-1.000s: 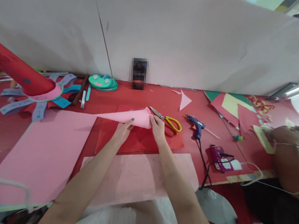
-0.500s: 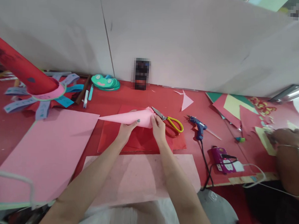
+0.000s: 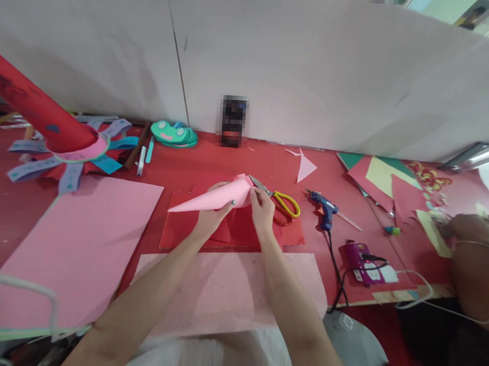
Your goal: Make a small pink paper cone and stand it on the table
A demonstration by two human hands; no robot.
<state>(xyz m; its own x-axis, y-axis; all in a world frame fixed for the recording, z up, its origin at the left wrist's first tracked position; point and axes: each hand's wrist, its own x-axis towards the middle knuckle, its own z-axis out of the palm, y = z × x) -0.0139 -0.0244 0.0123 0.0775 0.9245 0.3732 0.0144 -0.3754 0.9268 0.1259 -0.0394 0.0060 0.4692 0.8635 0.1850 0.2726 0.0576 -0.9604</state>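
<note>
A pink paper cone (image 3: 213, 196) lies slanted between my hands, its tip pointing left and its wide end to the right. My left hand (image 3: 215, 217) is closed round the cone's middle, thumb along the near side. At the wide end, my right hand (image 3: 262, 206) pinches the paper edge between thumb and fingers. Scissors with yellow handles (image 3: 286, 203) lie just beyond my right hand, blades toward the cone. Red paper sheets (image 3: 242, 235) are beneath the cone. The far fingers of my left hand are mostly hidden behind the cone.
A blue glue gun (image 3: 324, 206) and a purple power strip (image 3: 363, 263) with cables lie to the right. Pink card (image 3: 86, 240) covers the left. A red tube (image 3: 47, 112) with paper strips stands behind it. A co-worker's hand (image 3: 473, 233) is at far right.
The cone's tip has dropped toward me and swung slightly right. My left hand has tilted with it, and my right hand still pinches the wide end.
</note>
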